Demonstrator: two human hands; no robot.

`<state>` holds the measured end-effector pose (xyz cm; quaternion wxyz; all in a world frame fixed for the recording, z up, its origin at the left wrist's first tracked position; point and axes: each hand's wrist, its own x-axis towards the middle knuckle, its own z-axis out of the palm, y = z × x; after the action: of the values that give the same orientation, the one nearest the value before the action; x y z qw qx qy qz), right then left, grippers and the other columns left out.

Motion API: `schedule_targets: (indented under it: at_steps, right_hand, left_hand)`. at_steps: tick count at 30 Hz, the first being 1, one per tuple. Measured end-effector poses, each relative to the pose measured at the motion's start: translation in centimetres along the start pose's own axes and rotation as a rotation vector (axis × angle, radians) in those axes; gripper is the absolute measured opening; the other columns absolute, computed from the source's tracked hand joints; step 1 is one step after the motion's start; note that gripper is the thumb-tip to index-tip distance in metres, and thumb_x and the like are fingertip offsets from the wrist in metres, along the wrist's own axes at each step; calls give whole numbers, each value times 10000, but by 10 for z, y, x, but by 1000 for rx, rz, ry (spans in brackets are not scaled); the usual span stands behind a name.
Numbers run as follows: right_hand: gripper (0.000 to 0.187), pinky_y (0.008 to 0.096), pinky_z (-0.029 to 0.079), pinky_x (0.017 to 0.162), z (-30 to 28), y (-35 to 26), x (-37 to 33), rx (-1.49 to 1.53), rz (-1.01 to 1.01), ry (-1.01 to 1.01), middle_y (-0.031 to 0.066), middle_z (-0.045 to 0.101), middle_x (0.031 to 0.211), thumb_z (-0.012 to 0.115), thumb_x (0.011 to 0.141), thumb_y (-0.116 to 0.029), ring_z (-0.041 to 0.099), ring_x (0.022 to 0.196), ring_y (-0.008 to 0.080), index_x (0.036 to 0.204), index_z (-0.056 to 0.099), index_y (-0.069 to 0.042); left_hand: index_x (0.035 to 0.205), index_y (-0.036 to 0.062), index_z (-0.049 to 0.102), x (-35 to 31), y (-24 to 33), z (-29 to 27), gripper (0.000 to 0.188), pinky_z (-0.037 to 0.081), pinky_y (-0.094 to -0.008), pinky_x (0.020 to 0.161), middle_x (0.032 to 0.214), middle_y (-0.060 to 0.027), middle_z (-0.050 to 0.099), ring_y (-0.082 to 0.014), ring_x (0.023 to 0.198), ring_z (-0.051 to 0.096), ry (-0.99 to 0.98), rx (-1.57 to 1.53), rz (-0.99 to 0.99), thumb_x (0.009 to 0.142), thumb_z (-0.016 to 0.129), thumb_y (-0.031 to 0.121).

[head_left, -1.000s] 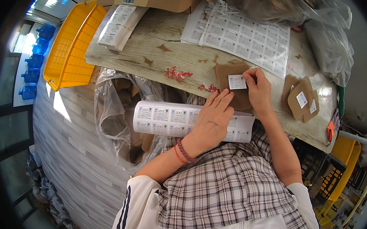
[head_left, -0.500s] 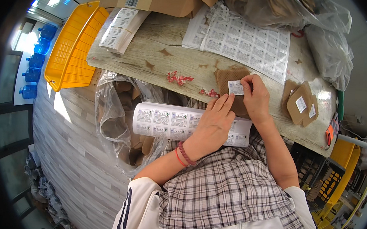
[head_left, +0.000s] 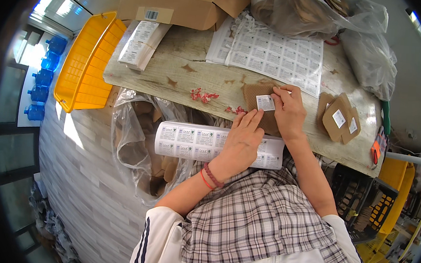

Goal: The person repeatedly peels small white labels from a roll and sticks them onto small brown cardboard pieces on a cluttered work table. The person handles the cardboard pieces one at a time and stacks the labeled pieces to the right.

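Bright daylight from left, sharp focus, strong fisheye bending, black rim.

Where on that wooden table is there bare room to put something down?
The table is bare between the label stack, the label sheets and the red scraps. It is crowded near the right hand, brown card, the finished cards and plastic bag.

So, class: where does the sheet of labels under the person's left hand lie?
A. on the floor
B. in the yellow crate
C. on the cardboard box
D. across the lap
D: the sheet of labels lies across the lap, below the table edge, under the left hand.
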<state>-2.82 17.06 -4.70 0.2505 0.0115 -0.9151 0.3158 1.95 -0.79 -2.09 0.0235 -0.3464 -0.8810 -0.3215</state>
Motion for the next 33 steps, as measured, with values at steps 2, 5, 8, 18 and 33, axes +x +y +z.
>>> schedule_targets:
  at_steps: [2, 5, 8, 18, 33]
  right_hand:
    - [125, 401, 539, 700, 0, 0, 3, -24, -67, 55, 52, 651, 1018, 707, 895, -102, 668, 869, 301, 1018, 700, -82]
    - [93, 403, 537, 696, 3, 6, 2, 10, -80, 99, 70, 681, 951, 689, 911, -102, 677, 829, 306, 1001, 679, -84]
    - [79, 426, 535, 679, -2, 11, -1, 117, 67, 43, 108, 699, 897, 655, 950, -119, 683, 791, 336, 1023, 650, -92]
    - [217, 422, 561, 786, -144, 84, 25, -477, 246, 340, 134, 712, 1108, 591, 1005, -185, 687, 987, 344, 1219, 618, -154]
    - [168, 490, 500, 992, -66, -23, -73, 9, -327, -63, 29, 695, 1007, 786, 788, -95, 649, 969, 246, 954, 759, -98]
  left_hand:
    - [864, -21, 597, -2, -1, 2, 57, 310, -533, 1156, 1451, -295, 478, -432, 1381, 420, 2, 6, -4, 828, 612, 21]
    - [880, -1, 605, -2, 1, 0, 55, 311, -529, 1153, 1464, -286, 471, -422, 1392, 413, -3, -13, -16, 847, 630, 35]
    - [894, 13, 615, -4, 2, -2, 71, 318, -528, 1142, 1467, -275, 475, -418, 1400, 407, 3, -42, -48, 850, 655, 51]
    - [908, 5, 661, 6, 7, -17, 118, 464, -430, 905, 1009, -136, 663, -335, 1015, 608, -4, -155, -189, 845, 697, 98]
    - [970, -4, 720, -1, 5, -6, 154, 515, -376, 754, 912, -160, 698, -299, 832, 677, 44, -381, -327, 860, 706, 103]
